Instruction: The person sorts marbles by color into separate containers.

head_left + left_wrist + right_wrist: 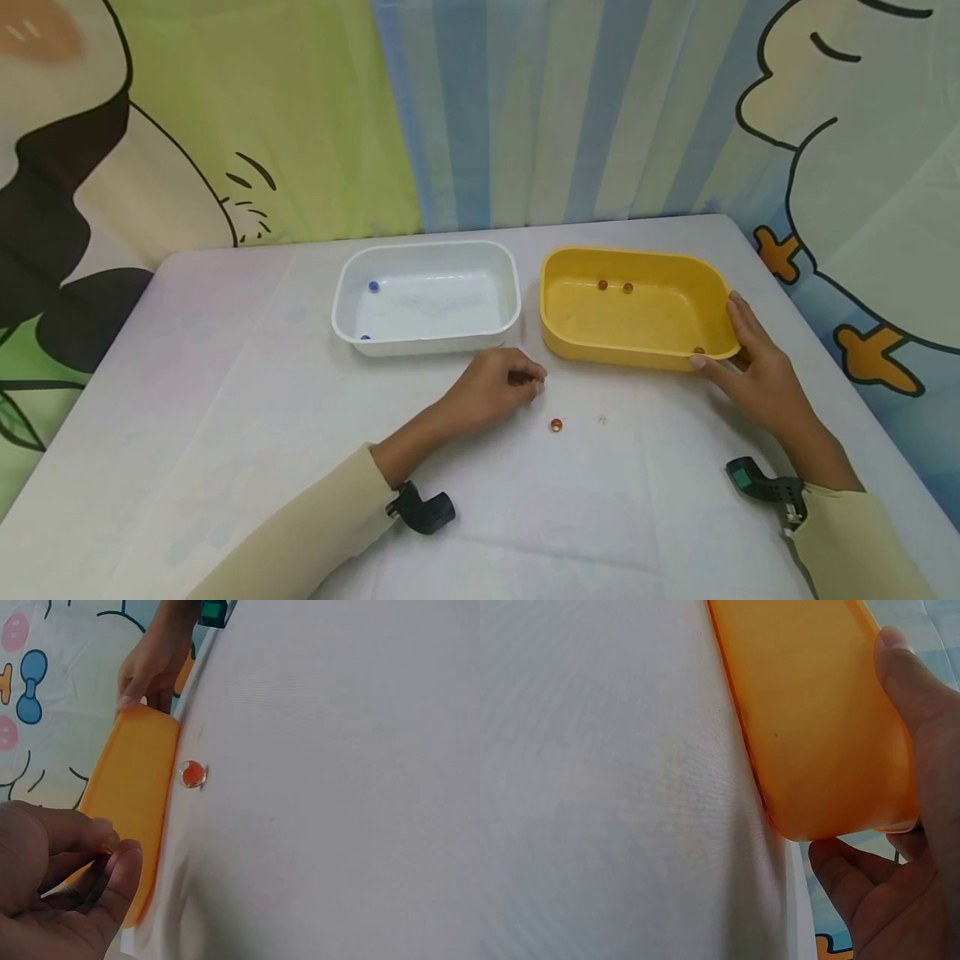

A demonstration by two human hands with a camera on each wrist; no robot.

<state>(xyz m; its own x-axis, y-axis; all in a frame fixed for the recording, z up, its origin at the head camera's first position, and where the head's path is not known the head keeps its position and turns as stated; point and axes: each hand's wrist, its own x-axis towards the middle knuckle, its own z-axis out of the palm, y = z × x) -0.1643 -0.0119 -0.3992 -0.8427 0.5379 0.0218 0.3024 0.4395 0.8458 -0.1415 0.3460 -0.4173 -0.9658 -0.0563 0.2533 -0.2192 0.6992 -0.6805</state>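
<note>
My left hand [491, 390] is above the table just in front of the gap between the two trays. Its thumb and fingertips pinch a small amber marble [112, 841], mostly covered by the fingers. My right hand [765, 379] grips the right end of the yellow tray [622, 357], thumb on the near rim and fingers round the end wall. Inside that tray lie two orange-brown marbles [627, 288] toward the back and another marble [699, 351] in the near right corner. On the tablecloth, an orange marble [556, 425] sits in front of the tray.
Left of the yellow tray stands a white tray [420, 346] with a blue marble [373, 287] at its back left and a second, partly hidden one near the front wall. A white cloth covers the table [225, 400]; a printed curtain [525, 108] hangs behind.
</note>
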